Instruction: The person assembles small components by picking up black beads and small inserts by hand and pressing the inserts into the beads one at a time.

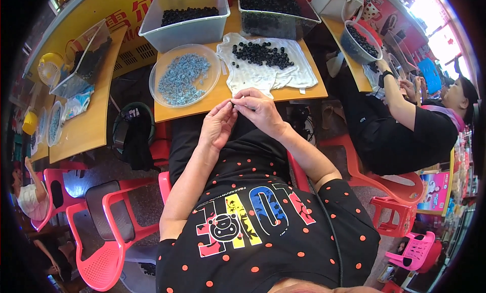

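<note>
My left hand [218,125] and my right hand [260,112] meet fingertip to fingertip just off the near edge of the table, both closed in a pinch. Between them sits a small dark piece [233,103], mostly covered by the fingers; it resembles the round black pieces [263,54] heaped on the white cloth [248,80] beyond my right hand. Left of the cloth, a round clear shallow tray [215,73] carries many tiny pale-blue translucent pieces [183,80].
Two clear plastic tubs [185,31] [276,29] of black pieces stand at the table's back. Side tables hold more tubs and a bowl [360,42]. At the right, another person [405,126] works. Red plastic chairs [104,227] surround me; a bin [132,128] stands below left.
</note>
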The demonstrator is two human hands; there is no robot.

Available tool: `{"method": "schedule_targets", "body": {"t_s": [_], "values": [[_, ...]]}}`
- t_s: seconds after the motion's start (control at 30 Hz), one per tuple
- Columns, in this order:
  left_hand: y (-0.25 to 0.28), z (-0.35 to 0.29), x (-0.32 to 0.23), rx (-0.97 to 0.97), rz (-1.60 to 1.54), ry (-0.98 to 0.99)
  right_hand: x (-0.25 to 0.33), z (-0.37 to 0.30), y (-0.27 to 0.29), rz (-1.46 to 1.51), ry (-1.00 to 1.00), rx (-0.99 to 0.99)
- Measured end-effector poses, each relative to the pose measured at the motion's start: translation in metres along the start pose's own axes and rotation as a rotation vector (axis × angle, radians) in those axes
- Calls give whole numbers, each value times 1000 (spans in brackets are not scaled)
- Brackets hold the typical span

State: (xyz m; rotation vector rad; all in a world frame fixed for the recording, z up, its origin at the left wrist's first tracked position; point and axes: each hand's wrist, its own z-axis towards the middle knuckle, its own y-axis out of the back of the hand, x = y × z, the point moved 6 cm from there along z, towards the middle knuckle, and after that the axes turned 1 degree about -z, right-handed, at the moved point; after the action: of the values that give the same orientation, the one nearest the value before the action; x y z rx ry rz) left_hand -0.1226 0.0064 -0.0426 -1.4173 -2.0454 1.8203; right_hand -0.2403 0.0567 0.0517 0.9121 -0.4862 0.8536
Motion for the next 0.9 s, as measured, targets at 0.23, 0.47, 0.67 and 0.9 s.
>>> {"method": "schedule_targets", "body": {"t_s": [0.23, 0.47, 0.67, 0.9], "values": [[3, 3, 6, -12, -130, 81, -65, 27, 10, 29, -248, 34], [6, 5, 6, -18, -130, 117, -137, 77, -8, -370, -166, -33], [8, 4, -2, -25, -143, 96, -119, 77, -11, -237, -183, -19], [-6, -3, -11, 21, -149, 49, -52, 28, 6, 474, -367, 39]]}}
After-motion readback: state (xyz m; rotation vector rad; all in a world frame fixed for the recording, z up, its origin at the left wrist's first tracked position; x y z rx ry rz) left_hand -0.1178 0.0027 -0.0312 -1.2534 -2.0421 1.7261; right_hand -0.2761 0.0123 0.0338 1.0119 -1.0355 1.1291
